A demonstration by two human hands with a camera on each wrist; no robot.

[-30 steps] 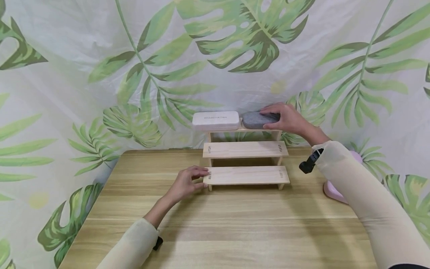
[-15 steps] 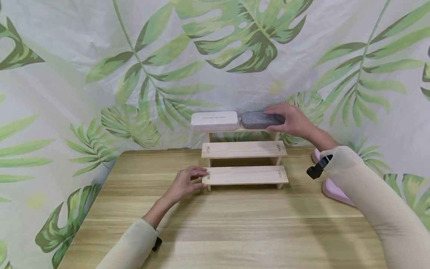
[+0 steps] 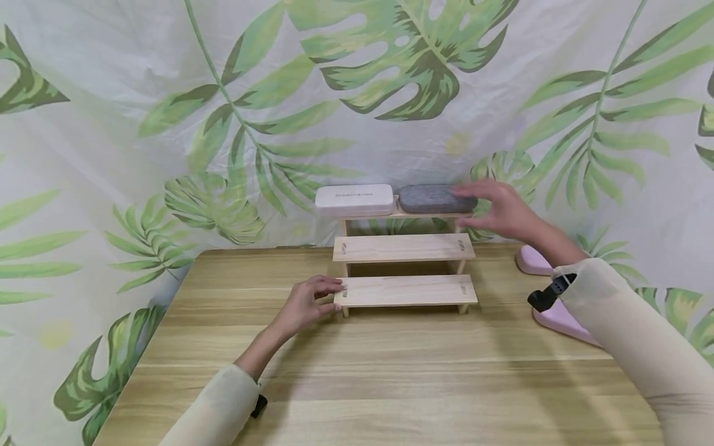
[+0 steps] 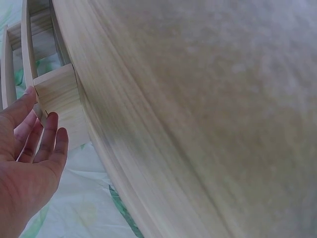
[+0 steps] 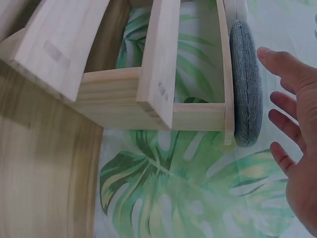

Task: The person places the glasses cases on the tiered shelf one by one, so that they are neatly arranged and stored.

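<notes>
A three-tier wooden display rack (image 3: 404, 248) stands at the table's far edge. My left hand (image 3: 304, 303) holds the left end of its lowest shelf, thumb at the front and fingers at the end, also seen in the left wrist view, where the hand (image 4: 29, 158) is at the rack (image 4: 59, 94). On the top shelf a white glasses case (image 3: 354, 199) lies left of a grey fabric glasses case (image 3: 426, 199). Beside the grey case's right end is my right hand (image 3: 504, 210), fingers spread. In the right wrist view, a gap separates the hand (image 5: 302, 109) from the grey case (image 5: 246, 84).
Two pink cases, one farther back (image 3: 532, 260) and one nearer (image 3: 560, 322), lie on the wooden table (image 3: 390, 384) right of the rack, partly behind my right sleeve. A leaf-patterned cloth (image 3: 268, 93) hangs directly behind the rack.
The right hand has let go of the grey glasses case and drawn back to the right. The case has shifted slightly right beforehand. My left hand stays on the rack.
</notes>
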